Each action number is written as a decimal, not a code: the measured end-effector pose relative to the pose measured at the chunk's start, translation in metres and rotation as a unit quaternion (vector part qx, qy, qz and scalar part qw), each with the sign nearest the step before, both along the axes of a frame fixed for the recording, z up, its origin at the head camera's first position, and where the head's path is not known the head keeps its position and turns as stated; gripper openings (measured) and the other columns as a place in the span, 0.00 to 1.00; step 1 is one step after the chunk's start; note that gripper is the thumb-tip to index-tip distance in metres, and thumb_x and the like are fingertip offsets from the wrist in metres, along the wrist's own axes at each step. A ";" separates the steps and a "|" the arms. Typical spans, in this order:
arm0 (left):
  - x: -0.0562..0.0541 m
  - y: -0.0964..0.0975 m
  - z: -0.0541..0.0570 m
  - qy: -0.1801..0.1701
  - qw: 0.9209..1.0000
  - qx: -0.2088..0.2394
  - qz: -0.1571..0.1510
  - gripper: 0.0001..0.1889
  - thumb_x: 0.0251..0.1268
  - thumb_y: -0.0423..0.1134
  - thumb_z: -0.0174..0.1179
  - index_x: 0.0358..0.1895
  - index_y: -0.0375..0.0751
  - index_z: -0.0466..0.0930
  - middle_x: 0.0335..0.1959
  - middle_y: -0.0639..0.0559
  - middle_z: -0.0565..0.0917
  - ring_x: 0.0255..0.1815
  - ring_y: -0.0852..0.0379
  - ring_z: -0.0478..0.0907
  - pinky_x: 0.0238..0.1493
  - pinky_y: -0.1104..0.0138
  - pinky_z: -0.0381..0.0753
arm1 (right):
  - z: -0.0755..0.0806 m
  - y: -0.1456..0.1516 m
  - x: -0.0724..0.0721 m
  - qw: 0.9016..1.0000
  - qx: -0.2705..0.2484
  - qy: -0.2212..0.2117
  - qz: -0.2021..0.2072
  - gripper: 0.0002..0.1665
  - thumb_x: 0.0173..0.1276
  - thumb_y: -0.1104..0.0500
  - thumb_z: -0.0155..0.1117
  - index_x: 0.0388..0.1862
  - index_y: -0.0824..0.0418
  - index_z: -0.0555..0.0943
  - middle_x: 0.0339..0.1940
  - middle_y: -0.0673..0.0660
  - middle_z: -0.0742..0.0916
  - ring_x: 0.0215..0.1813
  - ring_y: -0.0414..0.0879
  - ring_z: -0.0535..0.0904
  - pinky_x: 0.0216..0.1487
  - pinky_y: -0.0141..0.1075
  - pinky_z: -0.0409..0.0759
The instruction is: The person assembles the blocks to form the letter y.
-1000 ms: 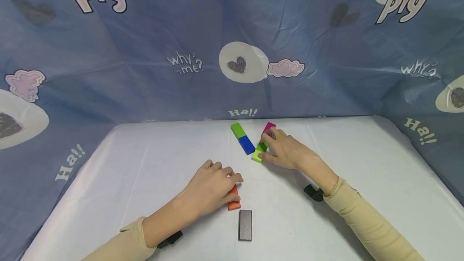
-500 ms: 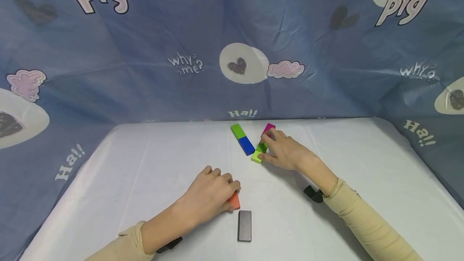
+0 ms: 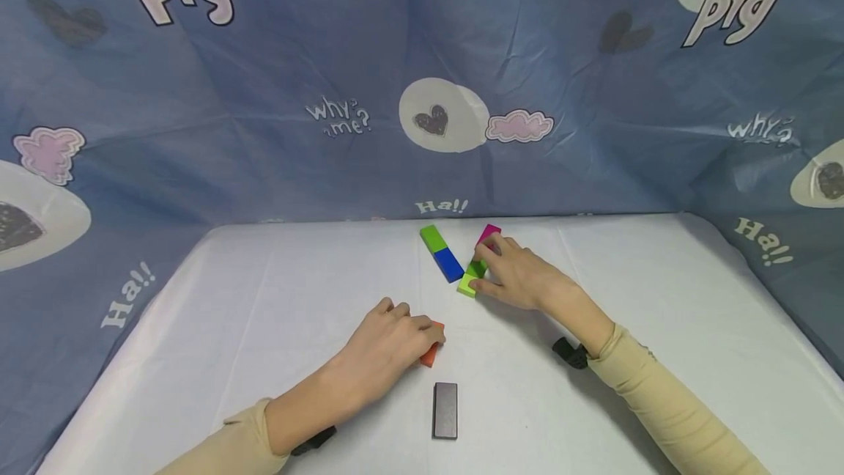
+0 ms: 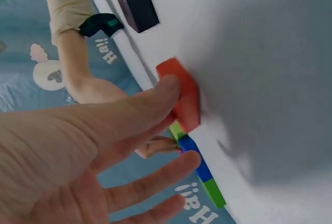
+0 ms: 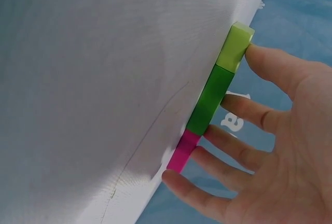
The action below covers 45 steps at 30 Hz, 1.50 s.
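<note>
My left hand (image 3: pixel 379 347) pinches an orange block (image 3: pixel 431 352) between thumb and index finger, with its other fingers loosely spread in the left wrist view. In that view the orange block (image 4: pixel 182 97) shows beveled edges. Farther up the table, my right hand (image 3: pixel 524 273) rests its spread fingertips along a slanted row of blocks. The right wrist view shows its thumb against a lime block (image 5: pixel 235 47), and other fingers touching a dark green block (image 5: pixel 211 99) and a magenta block (image 5: pixel 182 151). A blue block (image 3: pixel 449 264) and a bright green block (image 3: pixel 432 237) make a second slanted row.
A dark grey block (image 3: pixel 445 410) lies near the front middle of the white table (image 3: pixel 316 262). The two colored rows meet in a V close to the back edge. Behind stands a blue printed cloth (image 3: pixel 283 160).
My left hand has shifted slightly forward and right, turning the orange block so it now slants the other way. My right hand stays on its row.
</note>
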State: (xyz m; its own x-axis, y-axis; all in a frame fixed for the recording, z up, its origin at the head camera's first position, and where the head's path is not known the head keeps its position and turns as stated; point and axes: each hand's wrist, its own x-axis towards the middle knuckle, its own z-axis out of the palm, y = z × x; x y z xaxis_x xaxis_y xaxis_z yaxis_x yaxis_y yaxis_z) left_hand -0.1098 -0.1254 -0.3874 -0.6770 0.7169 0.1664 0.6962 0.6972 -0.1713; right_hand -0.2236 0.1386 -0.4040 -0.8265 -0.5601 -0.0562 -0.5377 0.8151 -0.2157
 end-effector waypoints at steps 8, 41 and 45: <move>-0.009 -0.003 -0.009 0.063 0.998 -0.009 0.016 0.18 0.54 0.41 0.84 0.48 0.60 0.91 0.44 0.58 0.91 0.36 0.54 0.83 0.40 0.64 0.77 | -0.001 -0.001 0.000 1.000 -0.002 -0.003 0.002 0.26 0.81 0.40 0.63 0.66 0.54 0.76 0.70 0.63 0.77 0.65 0.61 0.80 0.69 0.68 0.79; -0.026 0.035 -0.012 -0.005 0.999 -0.030 0.024 0.17 0.70 0.58 0.71 0.54 0.55 0.89 0.53 0.58 0.91 0.38 0.53 0.83 0.41 0.63 0.75 | -0.002 0.000 -0.001 1.000 -0.009 0.010 0.004 0.25 0.80 0.40 0.64 0.64 0.54 0.77 0.70 0.64 0.79 0.65 0.61 0.81 0.66 0.66 0.81; -0.025 0.036 -0.013 0.008 0.999 -0.031 0.023 0.19 0.70 0.59 0.71 0.54 0.54 0.89 0.48 0.58 0.90 0.38 0.53 0.82 0.42 0.63 0.76 | -0.001 0.000 0.000 1.000 -0.013 0.009 0.004 0.26 0.80 0.40 0.64 0.64 0.55 0.77 0.69 0.63 0.78 0.64 0.61 0.81 0.66 0.65 0.81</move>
State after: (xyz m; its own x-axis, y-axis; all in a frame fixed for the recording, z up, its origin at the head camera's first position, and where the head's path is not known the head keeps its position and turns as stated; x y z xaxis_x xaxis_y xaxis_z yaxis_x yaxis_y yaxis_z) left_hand -0.1352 -0.0891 -0.4003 -0.7078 0.6936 0.1337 0.6600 0.7168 -0.2248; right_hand -0.2236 0.1389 -0.4047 -0.8226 -0.5680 -0.0274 -0.5483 0.8049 -0.2270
